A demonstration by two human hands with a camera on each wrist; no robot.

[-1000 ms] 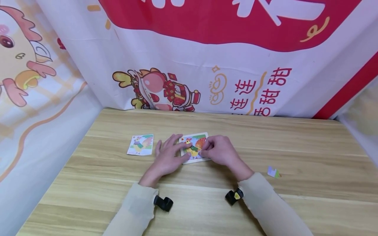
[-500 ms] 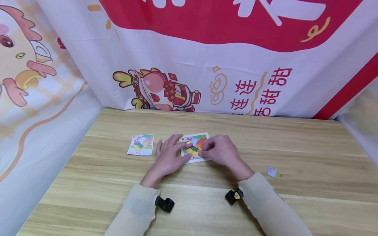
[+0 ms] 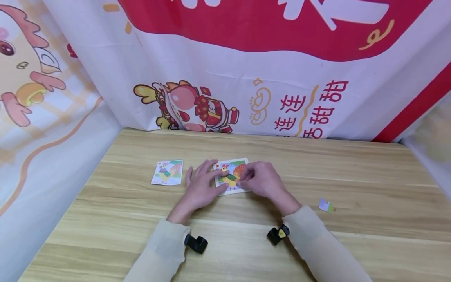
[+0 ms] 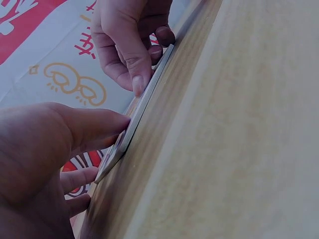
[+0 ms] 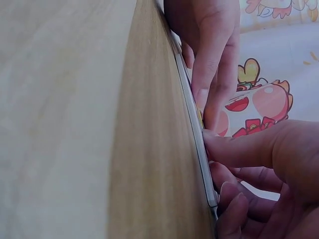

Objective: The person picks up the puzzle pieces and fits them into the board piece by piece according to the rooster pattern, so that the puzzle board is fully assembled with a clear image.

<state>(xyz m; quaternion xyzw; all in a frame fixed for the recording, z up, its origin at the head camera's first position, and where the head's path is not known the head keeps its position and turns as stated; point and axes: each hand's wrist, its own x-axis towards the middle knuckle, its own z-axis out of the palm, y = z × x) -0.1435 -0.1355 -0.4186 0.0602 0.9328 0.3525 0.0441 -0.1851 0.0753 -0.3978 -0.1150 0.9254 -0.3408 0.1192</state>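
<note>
A small jigsaw puzzle (image 3: 230,178) of a yellow rooster, in a white-edged tray, lies flat on the table. My left hand (image 3: 202,188) rests on its left side, fingers spread and fairly straight, the thumb touching the lower edge. At its right side my right hand (image 3: 261,179) has curled fingers, with thumb and forefinger pinching at a puzzle piece that they mostly hide. Both wrist views show the puzzle edge-on, the left thumb (image 4: 107,124) and the right thumb (image 5: 239,149) at its edge. The puzzle's lower right part is hidden by the right hand.
A paper card (image 3: 167,172) with a paler print of the rooster lies to the left. One loose puzzle piece (image 3: 325,205), lilac and green, lies to the right on the wooden table (image 3: 225,250). A printed cloth (image 3: 218,62) hangs behind the far edge.
</note>
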